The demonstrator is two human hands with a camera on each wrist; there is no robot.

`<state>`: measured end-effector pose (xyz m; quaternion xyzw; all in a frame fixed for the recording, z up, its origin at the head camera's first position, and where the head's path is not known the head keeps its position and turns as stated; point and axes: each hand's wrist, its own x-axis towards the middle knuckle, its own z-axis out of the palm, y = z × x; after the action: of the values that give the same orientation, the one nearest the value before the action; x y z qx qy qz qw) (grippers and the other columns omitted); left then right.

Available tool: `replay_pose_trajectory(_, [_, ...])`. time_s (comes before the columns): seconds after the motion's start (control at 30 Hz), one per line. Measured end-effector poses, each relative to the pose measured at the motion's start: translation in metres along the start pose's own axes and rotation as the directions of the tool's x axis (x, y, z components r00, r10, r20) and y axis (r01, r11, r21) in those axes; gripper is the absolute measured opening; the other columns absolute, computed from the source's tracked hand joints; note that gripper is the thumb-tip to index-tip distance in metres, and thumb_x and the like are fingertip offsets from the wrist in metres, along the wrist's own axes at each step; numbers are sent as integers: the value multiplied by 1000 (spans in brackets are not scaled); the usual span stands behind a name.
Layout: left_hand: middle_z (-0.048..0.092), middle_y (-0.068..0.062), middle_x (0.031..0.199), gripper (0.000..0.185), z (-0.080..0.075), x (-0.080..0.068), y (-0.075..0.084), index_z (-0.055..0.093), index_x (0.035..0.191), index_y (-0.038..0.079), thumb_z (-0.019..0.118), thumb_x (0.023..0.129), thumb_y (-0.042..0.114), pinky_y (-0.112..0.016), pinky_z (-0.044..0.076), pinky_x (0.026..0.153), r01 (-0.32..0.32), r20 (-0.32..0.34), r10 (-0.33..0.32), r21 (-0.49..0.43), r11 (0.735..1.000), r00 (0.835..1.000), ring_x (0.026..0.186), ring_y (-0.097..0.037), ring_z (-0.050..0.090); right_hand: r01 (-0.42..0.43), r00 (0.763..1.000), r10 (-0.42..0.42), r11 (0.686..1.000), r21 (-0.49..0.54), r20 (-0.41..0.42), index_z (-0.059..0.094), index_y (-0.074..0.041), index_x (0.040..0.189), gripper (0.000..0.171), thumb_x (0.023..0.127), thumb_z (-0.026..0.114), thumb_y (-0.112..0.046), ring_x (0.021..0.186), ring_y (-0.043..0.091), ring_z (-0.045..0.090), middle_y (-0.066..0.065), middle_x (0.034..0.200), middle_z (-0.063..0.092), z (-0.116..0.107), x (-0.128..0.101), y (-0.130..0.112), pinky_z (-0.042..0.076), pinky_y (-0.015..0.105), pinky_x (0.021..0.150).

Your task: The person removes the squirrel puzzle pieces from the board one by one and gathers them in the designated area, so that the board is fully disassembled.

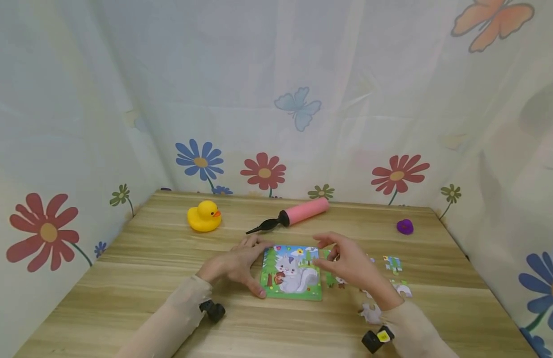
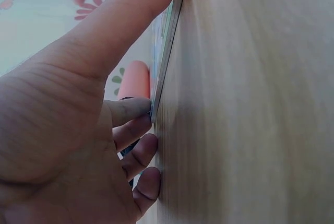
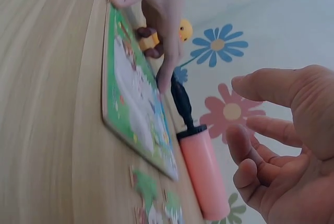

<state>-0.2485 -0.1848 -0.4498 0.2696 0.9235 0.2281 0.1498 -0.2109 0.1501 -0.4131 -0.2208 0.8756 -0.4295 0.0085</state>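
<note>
A square puzzle board (image 1: 292, 273) with a grey squirrel picture lies flat on the wooden table (image 1: 146, 278). My left hand (image 1: 238, 263) rests on the table against the board's left edge. Its thumb touches the near left corner and its fingers touch the far left corner. In the left wrist view the thumb (image 2: 120, 20) lies straight along the board's edge (image 2: 166, 51). My right hand (image 1: 350, 263) hovers over the board's right edge with relaxed, slightly bent fingers. In the right wrist view it (image 3: 282, 145) holds nothing above the board (image 3: 135, 98). Several loose puzzle pieces (image 1: 393, 263) lie right of the board.
A pink hand pump (image 1: 299, 213) with a black nozzle lies just behind the board. A yellow rubber duck (image 1: 204, 217) sits at the back left, and a small purple object (image 1: 405, 226) at the back right. Flowered curtains enclose the table on three sides.
</note>
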Motion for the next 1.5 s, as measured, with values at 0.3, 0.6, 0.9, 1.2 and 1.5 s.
replay_pose_trajectory(0.3, [34, -7, 167, 128, -1, 0, 2, 39, 173, 21, 106, 70, 55, -65, 37, 127, 4, -9, -4, -9, 1000, 1000, 153, -35, 33, 48, 999, -48, 999, 13, 18, 70, -10, 147, 55, 96, 91, -17, 83, 14, 65, 7, 124, 75, 21, 16, -22, 55, 26, 69])
replay_pose_trajectory(0.6, [35, -5, 166, 127, 0, 0, 1, 40, 172, 23, 106, 69, 57, -63, 37, 127, 12, -14, -12, -13, 1000, 1000, 153, -33, 33, 56, 993, -67, 992, 110, 98, 68, -2, 146, 53, 98, 87, -13, 80, 14, 65, 22, 125, 73, 48, 25, -21, 55, 25, 64])
replay_pose_trajectory(0.9, [36, -3, 163, 126, -1, -1, 1, 39, 172, 24, 106, 70, 55, -62, 37, 127, -2, -8, 2, -16, 1000, 1000, 153, -32, 33, 44, 989, -61, 992, 122, 138, 70, -1, 143, 51, 96, 89, -11, 72, 13, 63, 18, 118, 75, 72, 25, -10, 51, 23, 58])
replay_pose_trajectory(1.2, [38, -4, 160, 127, 0, -1, 0, 40, 172, 22, 106, 69, 56, -61, 40, 125, 9, -8, -9, -21, 1000, 1000, 149, -32, 35, 24, 983, -30, 999, 31, 179, 71, -8, 143, 54, 94, 92, -19, 76, 9, 63, 3, 115, 75, 82, 24, -1, 51, 24, 64])
replay_pose_trajectory(1.5, [38, -5, 162, 126, -2, -2, 3, 40, 172, 21, 106, 70, 54, -62, 38, 127, 13, -5, -13, -18, 1000, 1000, 150, -33, 35, 25, 970, -38, 998, 57, 239, 72, -3, 140, 55, 92, 94, -20, 78, 11, 62, 4, 111, 70, 85, 23, 2, 52, 25, 68])
